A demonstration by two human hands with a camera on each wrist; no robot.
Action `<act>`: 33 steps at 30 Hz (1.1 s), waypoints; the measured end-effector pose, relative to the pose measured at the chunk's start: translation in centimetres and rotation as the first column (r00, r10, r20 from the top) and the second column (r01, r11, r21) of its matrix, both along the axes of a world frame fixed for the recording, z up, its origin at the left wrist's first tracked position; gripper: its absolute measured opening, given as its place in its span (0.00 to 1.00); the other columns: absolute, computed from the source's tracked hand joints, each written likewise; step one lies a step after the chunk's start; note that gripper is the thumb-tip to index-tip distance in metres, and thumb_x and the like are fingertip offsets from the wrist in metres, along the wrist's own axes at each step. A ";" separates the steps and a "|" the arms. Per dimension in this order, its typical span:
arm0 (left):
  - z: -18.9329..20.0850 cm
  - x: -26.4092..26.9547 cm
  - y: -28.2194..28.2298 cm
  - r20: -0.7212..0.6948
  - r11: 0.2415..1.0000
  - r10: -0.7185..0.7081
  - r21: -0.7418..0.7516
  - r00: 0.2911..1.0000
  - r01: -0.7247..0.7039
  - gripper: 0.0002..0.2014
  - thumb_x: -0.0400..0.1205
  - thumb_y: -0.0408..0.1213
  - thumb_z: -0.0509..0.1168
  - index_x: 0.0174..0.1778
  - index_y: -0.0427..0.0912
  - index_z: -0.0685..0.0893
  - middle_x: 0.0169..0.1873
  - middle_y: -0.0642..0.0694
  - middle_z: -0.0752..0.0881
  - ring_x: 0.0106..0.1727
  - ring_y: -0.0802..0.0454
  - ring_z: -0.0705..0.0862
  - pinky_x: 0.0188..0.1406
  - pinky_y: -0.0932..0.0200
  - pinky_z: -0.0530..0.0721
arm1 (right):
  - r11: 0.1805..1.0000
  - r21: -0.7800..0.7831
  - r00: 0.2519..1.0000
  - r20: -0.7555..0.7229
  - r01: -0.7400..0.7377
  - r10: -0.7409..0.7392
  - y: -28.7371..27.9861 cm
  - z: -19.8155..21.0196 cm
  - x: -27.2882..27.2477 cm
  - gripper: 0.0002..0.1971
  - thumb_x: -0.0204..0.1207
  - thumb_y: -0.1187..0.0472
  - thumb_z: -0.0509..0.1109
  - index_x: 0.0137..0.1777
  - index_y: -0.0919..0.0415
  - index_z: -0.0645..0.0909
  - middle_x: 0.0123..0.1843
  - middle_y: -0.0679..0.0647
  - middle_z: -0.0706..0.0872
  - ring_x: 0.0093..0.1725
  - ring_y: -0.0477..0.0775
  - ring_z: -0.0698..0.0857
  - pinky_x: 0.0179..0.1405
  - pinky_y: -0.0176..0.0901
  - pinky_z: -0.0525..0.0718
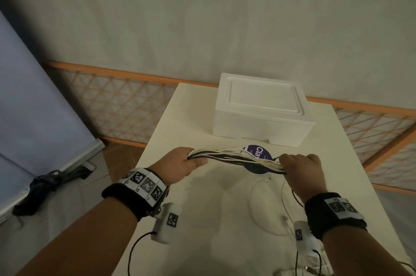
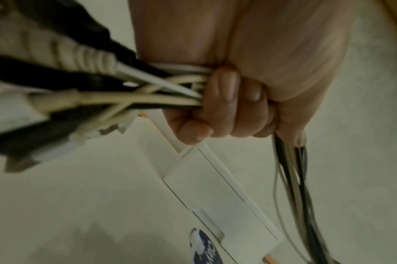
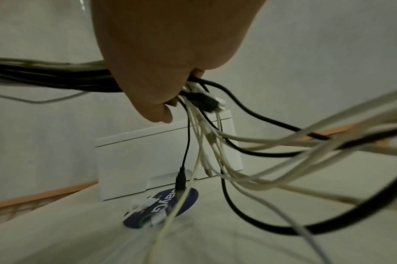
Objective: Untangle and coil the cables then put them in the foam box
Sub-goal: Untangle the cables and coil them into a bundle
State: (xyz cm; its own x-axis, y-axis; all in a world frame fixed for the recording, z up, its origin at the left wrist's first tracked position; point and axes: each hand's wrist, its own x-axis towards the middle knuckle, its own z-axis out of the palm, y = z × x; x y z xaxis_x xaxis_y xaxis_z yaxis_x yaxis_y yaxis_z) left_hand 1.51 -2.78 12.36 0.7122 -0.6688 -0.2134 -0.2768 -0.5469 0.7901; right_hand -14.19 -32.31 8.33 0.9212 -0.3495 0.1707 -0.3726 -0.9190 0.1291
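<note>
A bundle of several black and white cables (image 1: 236, 157) stretches level between my two hands above the table. My left hand (image 1: 186, 163) grips one end in a fist; in the left wrist view the plug ends (image 2: 86, 60) stick out past the curled fingers (image 2: 222, 92). My right hand (image 1: 299, 167) grips the other end, and loose cable loops (image 3: 283, 160) and a black plug (image 3: 180, 180) hang below it. The white foam box (image 1: 261, 111) stands closed with its lid on at the far end of the table, beyond the bundle.
A round purple sticker (image 1: 258, 152) lies on the white table (image 1: 202, 197) just in front of the box. Loose white cable loops (image 1: 265, 208) lie near my right wrist. An orange lattice fence (image 1: 117, 100) runs behind the table; dark cloth (image 1: 42, 185) lies on the floor at left.
</note>
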 end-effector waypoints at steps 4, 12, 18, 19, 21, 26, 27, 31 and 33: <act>-0.4 0.2 -0.8 -0.003 0.999 0.051 0.019 0.999 -0.051 0.17 0.83 0.51 0.63 0.35 0.43 0.75 0.22 0.49 0.73 0.24 0.53 0.71 0.32 0.57 0.72 | 0.989 0.107 0.980 -0.178 0.104 -0.084 0.3 0.9 0.7 0.26 0.62 0.56 0.79 0.59 0.44 0.73 0.53 0.47 0.85 0.52 0.55 0.83 0.53 0.54 0.73; 1.5 -2.9 -4.6 -0.049 0.990 -0.141 -0.022 0.989 0.140 0.13 0.84 0.41 0.62 0.33 0.45 0.76 0.26 0.49 0.77 0.28 0.53 0.77 0.36 0.55 0.79 | 0.757 0.316 0.820 0.258 -0.572 0.511 10.6 4.7 5.5 0.36 0.65 0.61 0.72 0.76 0.55 0.69 0.66 0.55 0.80 0.69 0.56 0.75 0.78 0.60 0.64; 0.4 -2.7 -2.3 -0.400 0.945 -0.222 -0.314 0.889 0.095 0.04 0.76 0.35 0.70 0.44 0.42 0.82 0.27 0.46 0.73 0.25 0.53 0.71 0.29 0.60 0.78 | 0.763 0.284 0.810 0.103 -0.580 0.578 10.5 6.3 6.9 0.10 0.71 0.61 0.68 0.52 0.59 0.82 0.38 0.57 0.86 0.35 0.63 0.85 0.33 0.53 0.84; 0.0 -2.8 -2.1 -0.435 0.937 -0.230 -0.340 0.871 0.077 0.03 0.75 0.35 0.69 0.43 0.44 0.82 0.26 0.46 0.72 0.24 0.52 0.69 0.29 0.59 0.79 | 0.770 0.252 0.807 0.095 -0.585 0.582 10.7 6.3 7.0 0.07 0.71 0.62 0.67 0.48 0.59 0.82 0.35 0.57 0.85 0.32 0.63 0.84 0.29 0.52 0.83; -0.4 -3.0 -2.0 -0.474 0.932 -0.230 -0.359 0.850 0.052 0.03 0.76 0.35 0.68 0.42 0.48 0.83 0.25 0.48 0.71 0.23 0.53 0.67 0.29 0.59 0.78 | 0.811 0.248 0.839 0.012 -0.530 0.544 11.4 6.6 7.1 0.06 0.74 0.61 0.65 0.47 0.58 0.81 0.35 0.56 0.84 0.33 0.61 0.83 0.33 0.51 0.82; -0.7 -3.4 -2.1 -0.469 0.980 -0.167 -0.173 0.867 0.095 0.10 0.81 0.39 0.66 0.34 0.47 0.76 0.22 0.50 0.71 0.23 0.54 0.69 0.29 0.60 0.75 | 0.885 0.255 0.904 -0.078 -0.389 0.420 11.6 5.9 6.6 0.07 0.76 0.54 0.64 0.48 0.55 0.79 0.37 0.51 0.81 0.38 0.55 0.81 0.37 0.45 0.80; -0.9 -3.3 -2.3 -0.350 0.990 -0.143 -0.055 0.926 0.132 0.13 0.82 0.41 0.66 0.32 0.46 0.75 0.22 0.50 0.72 0.24 0.53 0.71 0.29 0.60 0.74 | 0.885 0.262 0.906 -0.076 -0.384 0.416 11.6 5.5 6.4 0.09 0.76 0.52 0.65 0.50 0.55 0.79 0.40 0.51 0.83 0.39 0.55 0.82 0.37 0.44 0.79; -1.7 -2.1 -2.2 0.090 0.964 -0.075 0.260 0.993 0.049 0.16 0.80 0.43 0.63 0.26 0.45 0.72 0.24 0.47 0.75 0.29 0.47 0.75 0.32 0.56 0.70 | 0.778 0.439 0.892 0.273 -0.449 0.361 11.7 2.9 4.8 0.20 0.68 0.61 0.75 0.60 0.56 0.77 0.56 0.52 0.83 0.55 0.53 0.81 0.55 0.42 0.79; -1.8 -2.0 -2.1 0.121 0.966 -0.029 0.260 0.992 -0.004 0.16 0.79 0.41 0.62 0.25 0.45 0.71 0.23 0.47 0.74 0.27 0.48 0.73 0.30 0.57 0.69 | 0.802 0.243 0.794 0.456 -0.546 0.402 12.3 1.5 4.3 0.19 0.62 0.70 0.73 0.54 0.59 0.79 0.55 0.56 0.82 0.53 0.55 0.79 0.55 0.43 0.78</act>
State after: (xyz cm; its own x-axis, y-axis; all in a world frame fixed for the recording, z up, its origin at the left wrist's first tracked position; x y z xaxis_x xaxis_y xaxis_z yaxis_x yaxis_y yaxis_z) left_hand -0.45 -4.88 10.60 0.7356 -0.6112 -0.2921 -0.3707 -0.7240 0.5817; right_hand -9.87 -20.02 9.85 0.8764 0.0148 0.4813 0.1714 -0.9437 -0.2831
